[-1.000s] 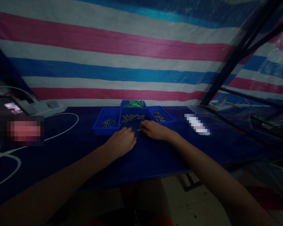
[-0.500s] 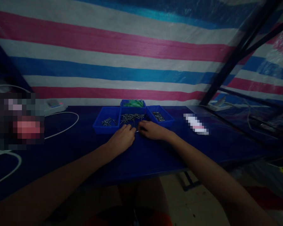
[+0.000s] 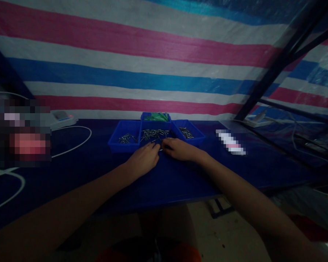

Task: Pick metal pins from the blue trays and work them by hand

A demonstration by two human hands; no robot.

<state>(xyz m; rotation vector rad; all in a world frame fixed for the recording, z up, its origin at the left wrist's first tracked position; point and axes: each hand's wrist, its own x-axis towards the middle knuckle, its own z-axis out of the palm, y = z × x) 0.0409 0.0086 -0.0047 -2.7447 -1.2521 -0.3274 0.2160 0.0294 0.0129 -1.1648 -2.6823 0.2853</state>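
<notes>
My left hand (image 3: 144, 159) is closed, its fingertips pinched near a thin, shiny metal pin (image 3: 160, 149). Facing it, my right hand (image 3: 179, 149) is also closed, with the pin's other end at its fingers. The pin bridges the small gap between both hands, just above the table. Just beyond my fingers lies a pile of similar metal pins (image 3: 154, 133), too small to tell whether rivets or screws. A left blue bin (image 3: 123, 147) and a right blue bin (image 3: 198, 137) flank the pile, each holding more pins.
A third blue bin (image 3: 155, 124) with green plastic bags (image 3: 157, 116) stands behind the pile. On the dark blue table (image 3: 164, 185) are a white scale (image 3: 62, 118) with cables at left and a blurred white item (image 3: 231, 142) at right. Striped sheeting (image 3: 142, 76) hangs behind.
The view has shifted slightly. My hands stay close together over the same spot with the pin between them, and my fingers have moved only a little.
</notes>
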